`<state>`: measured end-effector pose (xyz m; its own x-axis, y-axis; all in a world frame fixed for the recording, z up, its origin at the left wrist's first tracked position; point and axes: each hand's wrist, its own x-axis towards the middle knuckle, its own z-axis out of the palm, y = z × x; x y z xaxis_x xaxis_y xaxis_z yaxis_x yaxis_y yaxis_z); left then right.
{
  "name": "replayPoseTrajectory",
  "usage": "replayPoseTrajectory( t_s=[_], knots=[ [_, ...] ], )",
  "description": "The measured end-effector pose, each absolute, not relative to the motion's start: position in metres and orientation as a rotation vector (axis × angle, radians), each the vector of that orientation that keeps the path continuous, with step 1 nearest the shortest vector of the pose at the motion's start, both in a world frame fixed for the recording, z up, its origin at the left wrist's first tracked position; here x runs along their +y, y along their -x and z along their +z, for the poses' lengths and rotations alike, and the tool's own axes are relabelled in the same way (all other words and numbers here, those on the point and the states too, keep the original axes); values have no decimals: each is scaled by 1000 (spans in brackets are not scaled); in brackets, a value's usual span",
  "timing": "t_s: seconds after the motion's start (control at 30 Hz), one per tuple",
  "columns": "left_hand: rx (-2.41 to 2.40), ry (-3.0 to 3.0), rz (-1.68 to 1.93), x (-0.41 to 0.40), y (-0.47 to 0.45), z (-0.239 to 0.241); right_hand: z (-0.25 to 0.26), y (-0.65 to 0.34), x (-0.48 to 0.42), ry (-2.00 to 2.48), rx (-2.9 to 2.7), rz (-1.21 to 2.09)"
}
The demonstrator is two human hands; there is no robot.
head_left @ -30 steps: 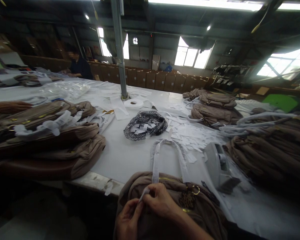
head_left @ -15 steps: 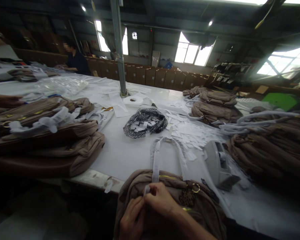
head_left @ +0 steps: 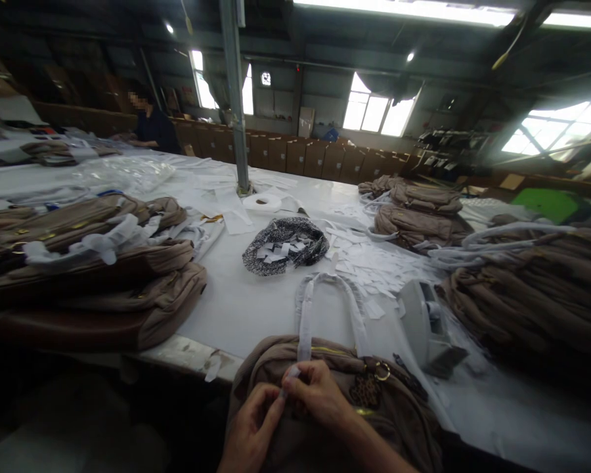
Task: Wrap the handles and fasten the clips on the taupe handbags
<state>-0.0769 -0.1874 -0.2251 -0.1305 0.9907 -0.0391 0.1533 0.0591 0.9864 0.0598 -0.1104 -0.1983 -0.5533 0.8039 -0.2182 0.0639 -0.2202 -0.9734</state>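
Note:
A taupe fabric bag (head_left: pixel 335 427) stands at the table's front edge before me, its looped handle (head_left: pixel 305 315) wrapped in white and rising behind my hands. My right hand (head_left: pixel 322 397) is closed in a pinch on a small white strip (head_left: pixel 294 372) near the handle's left base. Beside it, my left hand (head_left: pixel 256 420) pinches with thumb and forefinger at the lower end of this strip, the fingertips of both hands almost touching. Whether the strip is stuck to the bag cannot be made out. To the right, a gold ring (head_left: pixel 383 372) and a dark patterned charm hang on the bag.
Taupe bags are piled at the left (head_left: pixel 103 289) and right (head_left: pixel 532 289). A grey tape dispenser (head_left: pixel 426 322) stands right of my bag. Beyond lie a black-and-white cloth ring (head_left: pixel 259 259), scattered white paper pieces (head_left: pixel 369 259), a white roll (head_left: pixel 262 201) and a post (head_left: pixel 239 131). Another person (head_left: pixel 152 128) works far left.
My left hand has drawn slightly down and left, its thumb and forefinger now showing in a pinch. My right hand stays nearly in place. Another person's hand at the far left has left view.

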Motion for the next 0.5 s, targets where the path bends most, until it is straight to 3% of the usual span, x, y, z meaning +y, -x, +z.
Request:
replayPoseTrajectory(
  t_s=[0.4, 0.5],
  knots=[
    [1351, -1210, 1305, -185, 73, -232, -213, -53, -108, 1065, -1355, 1998],
    [1412, -1191, 1333, -187, 73, -240, -200, -66, -106, 1144, -1386, 1818]
  ],
)
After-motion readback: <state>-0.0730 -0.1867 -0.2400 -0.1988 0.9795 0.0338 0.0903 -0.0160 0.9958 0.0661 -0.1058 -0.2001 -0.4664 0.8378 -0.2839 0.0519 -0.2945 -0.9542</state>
